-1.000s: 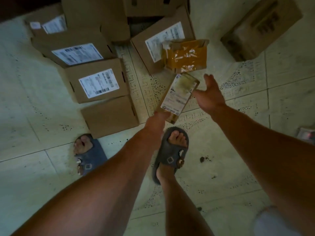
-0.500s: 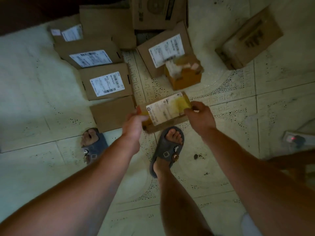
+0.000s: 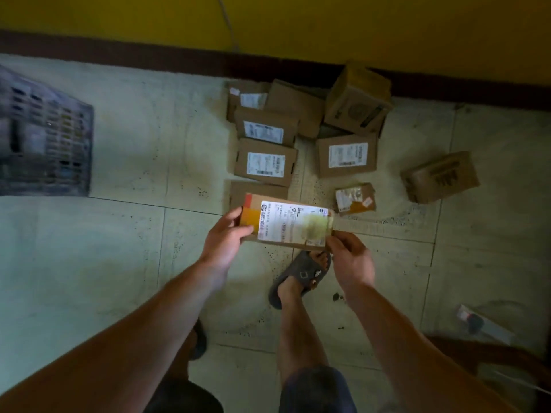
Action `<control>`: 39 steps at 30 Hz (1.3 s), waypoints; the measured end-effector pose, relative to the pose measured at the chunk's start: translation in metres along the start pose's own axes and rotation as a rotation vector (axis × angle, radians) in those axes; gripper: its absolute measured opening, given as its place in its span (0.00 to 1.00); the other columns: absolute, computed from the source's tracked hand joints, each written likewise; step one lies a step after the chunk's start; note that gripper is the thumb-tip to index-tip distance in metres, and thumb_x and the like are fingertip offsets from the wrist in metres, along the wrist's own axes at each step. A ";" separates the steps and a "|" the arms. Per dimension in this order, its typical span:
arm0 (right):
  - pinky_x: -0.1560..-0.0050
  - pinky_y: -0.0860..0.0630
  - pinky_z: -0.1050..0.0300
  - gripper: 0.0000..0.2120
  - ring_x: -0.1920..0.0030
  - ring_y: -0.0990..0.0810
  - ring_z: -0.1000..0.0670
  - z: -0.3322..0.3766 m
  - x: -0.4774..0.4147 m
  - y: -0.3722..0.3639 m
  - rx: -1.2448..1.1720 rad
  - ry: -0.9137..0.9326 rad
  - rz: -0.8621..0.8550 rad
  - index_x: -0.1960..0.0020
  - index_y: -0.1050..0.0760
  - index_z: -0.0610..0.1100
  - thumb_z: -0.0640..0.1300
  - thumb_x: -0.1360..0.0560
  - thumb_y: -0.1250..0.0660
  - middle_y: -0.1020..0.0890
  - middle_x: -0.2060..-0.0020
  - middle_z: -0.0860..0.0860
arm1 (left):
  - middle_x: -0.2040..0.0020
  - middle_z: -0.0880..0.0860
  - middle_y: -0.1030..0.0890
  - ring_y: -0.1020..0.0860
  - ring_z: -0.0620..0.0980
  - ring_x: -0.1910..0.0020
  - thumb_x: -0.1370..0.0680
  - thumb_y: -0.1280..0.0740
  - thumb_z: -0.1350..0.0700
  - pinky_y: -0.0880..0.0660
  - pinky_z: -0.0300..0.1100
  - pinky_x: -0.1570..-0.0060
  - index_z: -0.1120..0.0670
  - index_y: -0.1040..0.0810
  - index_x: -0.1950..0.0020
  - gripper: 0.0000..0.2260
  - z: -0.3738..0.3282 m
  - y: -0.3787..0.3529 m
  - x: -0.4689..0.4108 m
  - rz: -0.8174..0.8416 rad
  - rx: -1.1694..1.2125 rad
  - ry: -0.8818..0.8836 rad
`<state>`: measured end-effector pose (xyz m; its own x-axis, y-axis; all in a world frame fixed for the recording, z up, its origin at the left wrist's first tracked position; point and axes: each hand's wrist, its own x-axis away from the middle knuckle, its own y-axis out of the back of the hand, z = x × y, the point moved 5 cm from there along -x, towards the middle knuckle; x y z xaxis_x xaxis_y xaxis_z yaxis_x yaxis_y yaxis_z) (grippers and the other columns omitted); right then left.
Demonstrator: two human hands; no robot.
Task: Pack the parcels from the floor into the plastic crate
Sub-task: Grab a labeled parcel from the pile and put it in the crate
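Held parcel: brown cardboard, matt; white paper label on top, orange-yellow tape at left end. Floor parcels: same matt brown cardboard, white paper labels. Small parcel: glossy tape over card, catching light. Crate: dark plastic lattice, blurred. Floor: pale tile, dull, speckled. Sandal: grey, matt, rubbery look. Wall: smooth yellow paint.

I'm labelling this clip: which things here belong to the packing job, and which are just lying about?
Job: held parcel, left hand, right hand, floor parcels, plastic crate.
Lying about: white power strip, wall cable.
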<state>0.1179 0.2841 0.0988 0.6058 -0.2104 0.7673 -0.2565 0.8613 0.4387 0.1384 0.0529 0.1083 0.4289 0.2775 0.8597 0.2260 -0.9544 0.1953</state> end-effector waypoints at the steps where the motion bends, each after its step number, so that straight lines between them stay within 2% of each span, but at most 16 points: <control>1: 0.63 0.26 0.61 0.10 0.61 0.22 0.58 0.007 0.009 -0.008 0.018 0.013 -0.004 0.61 0.22 0.53 0.47 0.22 0.37 0.19 0.62 0.56 | 0.48 0.43 0.18 0.22 0.42 0.47 0.24 0.34 0.61 0.29 0.41 0.43 0.40 0.22 0.46 0.15 0.003 0.013 0.007 -0.016 0.032 -0.003; 4: 0.53 0.21 0.53 0.11 0.56 0.20 0.51 0.028 0.038 -0.042 0.061 0.036 -0.022 0.63 0.23 0.54 0.47 0.22 0.37 0.18 0.59 0.53 | 0.47 0.47 0.16 0.20 0.44 0.47 0.25 0.36 0.61 0.28 0.41 0.46 0.41 0.20 0.49 0.15 0.015 0.060 0.022 -0.053 0.134 0.006; 6: 0.50 0.22 0.51 0.07 0.56 0.20 0.49 0.042 0.061 -0.069 0.081 0.043 -0.033 0.59 0.22 0.54 0.47 0.24 0.36 0.19 0.58 0.52 | 0.48 0.47 0.16 0.20 0.45 0.46 0.26 0.36 0.61 0.27 0.43 0.43 0.42 0.18 0.48 0.15 0.021 0.098 0.031 -0.038 0.161 -0.020; 10: 0.53 0.23 0.53 0.04 0.58 0.21 0.50 0.071 0.119 -0.138 0.125 0.079 -0.033 0.52 0.22 0.54 0.49 0.24 0.36 0.19 0.59 0.53 | 0.46 0.46 0.16 0.20 0.45 0.44 0.25 0.36 0.60 0.28 0.45 0.37 0.45 0.20 0.39 0.18 0.040 0.200 0.046 -0.026 0.230 -0.076; 14: 0.48 0.20 0.46 0.09 0.54 0.19 0.47 0.105 0.185 -0.224 0.147 0.136 0.000 0.63 0.23 0.56 0.49 0.25 0.35 0.18 0.59 0.52 | 0.41 0.46 0.18 0.21 0.45 0.41 0.24 0.36 0.57 0.29 0.48 0.35 0.48 0.23 0.34 0.19 0.061 0.313 0.064 0.002 0.248 -0.144; 17: 0.49 0.22 0.48 0.06 0.52 0.19 0.46 0.132 0.226 -0.289 0.169 0.192 0.049 0.56 0.19 0.52 0.48 0.24 0.35 0.17 0.55 0.49 | 0.39 0.47 0.19 0.22 0.47 0.39 0.27 0.35 0.53 0.29 0.50 0.35 0.48 0.24 0.34 0.21 0.074 0.394 0.070 -0.053 0.279 -0.170; 19: 0.56 0.25 0.55 0.07 0.53 0.20 0.47 0.149 0.248 -0.326 0.179 0.231 0.064 0.51 0.19 0.51 0.47 0.23 0.36 0.17 0.55 0.50 | 0.39 0.48 0.19 0.21 0.47 0.40 0.26 0.36 0.54 0.29 0.50 0.35 0.49 0.23 0.34 0.19 0.077 0.441 0.075 -0.093 0.304 -0.183; 21: 0.57 0.24 0.54 0.06 0.55 0.19 0.48 0.161 0.264 -0.359 0.175 0.237 0.077 0.53 0.19 0.53 0.48 0.24 0.35 0.16 0.55 0.50 | 0.43 0.47 0.17 0.20 0.45 0.42 0.23 0.38 0.58 0.28 0.46 0.37 0.49 0.20 0.38 0.16 0.074 0.479 0.077 -0.130 0.343 -0.205; 22: 0.54 0.21 0.50 0.05 0.55 0.18 0.48 0.168 0.270 -0.374 0.167 0.240 0.085 0.55 0.20 0.54 0.47 0.25 0.34 0.16 0.55 0.50 | 0.47 0.46 0.15 0.19 0.45 0.45 0.23 0.39 0.60 0.27 0.43 0.41 0.49 0.18 0.42 0.15 0.073 0.495 0.076 -0.147 0.381 -0.199; 24: 0.48 0.21 0.43 0.07 0.53 0.18 0.46 0.185 0.276 -0.404 0.164 0.257 0.097 0.60 0.21 0.57 0.47 0.26 0.33 0.16 0.55 0.51 | 0.54 0.44 0.14 0.19 0.46 0.48 0.23 0.41 0.64 0.28 0.40 0.46 0.48 0.17 0.49 0.15 0.070 0.525 0.072 -0.193 0.485 -0.166; 27: 0.47 0.21 0.42 0.08 0.52 0.18 0.46 0.216 0.275 -0.443 0.163 0.264 0.100 0.62 0.23 0.58 0.47 0.26 0.34 0.16 0.55 0.51 | 0.53 0.46 0.15 0.20 0.47 0.47 0.23 0.40 0.64 0.28 0.38 0.50 0.49 0.18 0.48 0.14 0.056 0.564 0.053 -0.244 0.556 -0.115; 30: 0.47 0.21 0.41 0.10 0.52 0.18 0.45 0.249 0.259 -0.483 0.157 0.257 0.113 0.62 0.23 0.59 0.46 0.26 0.34 0.16 0.54 0.49 | 0.60 0.42 0.15 0.19 0.43 0.53 0.23 0.39 0.64 0.29 0.38 0.52 0.49 0.18 0.53 0.13 0.033 0.602 0.025 -0.275 0.574 -0.087; 33: 0.48 0.21 0.40 0.11 0.52 0.18 0.45 0.286 0.244 -0.524 0.162 0.260 0.140 0.60 0.24 0.60 0.44 0.25 0.35 0.16 0.55 0.50 | 0.61 0.42 0.15 0.19 0.43 0.53 0.22 0.38 0.64 0.28 0.38 0.51 0.50 0.18 0.50 0.12 0.005 0.641 -0.005 -0.287 0.584 -0.079; 35: 0.49 0.21 0.42 0.11 0.53 0.18 0.46 0.309 0.238 -0.549 0.197 0.266 0.157 0.60 0.25 0.61 0.45 0.24 0.36 0.17 0.55 0.52 | 0.57 0.43 0.14 0.19 0.45 0.50 0.26 0.34 0.59 0.28 0.40 0.48 0.48 0.16 0.50 0.10 -0.009 0.669 -0.026 -0.298 0.539 -0.074; 37: 0.50 0.21 0.44 0.11 0.53 0.19 0.48 0.330 0.236 -0.571 0.204 0.269 0.176 0.60 0.25 0.62 0.46 0.23 0.37 0.17 0.55 0.53 | 0.53 0.44 0.14 0.19 0.45 0.46 0.30 0.31 0.54 0.30 0.46 0.40 0.44 0.16 0.51 0.10 -0.025 0.693 -0.039 -0.272 0.439 -0.100; 39: 0.51 0.21 0.47 0.09 0.53 0.18 0.49 0.351 0.234 -0.590 0.215 0.277 0.181 0.58 0.25 0.61 0.47 0.23 0.37 0.17 0.54 0.54 | 0.51 0.44 0.15 0.19 0.46 0.45 0.28 0.31 0.54 0.32 0.50 0.35 0.44 0.16 0.50 0.09 -0.036 0.714 -0.052 -0.260 0.381 -0.097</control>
<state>0.1471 -0.4356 0.1839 0.7094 0.0939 0.6985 -0.5116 0.7503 0.4188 0.2462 -0.6467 0.2200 0.3916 0.5281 0.7536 0.6336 -0.7486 0.1953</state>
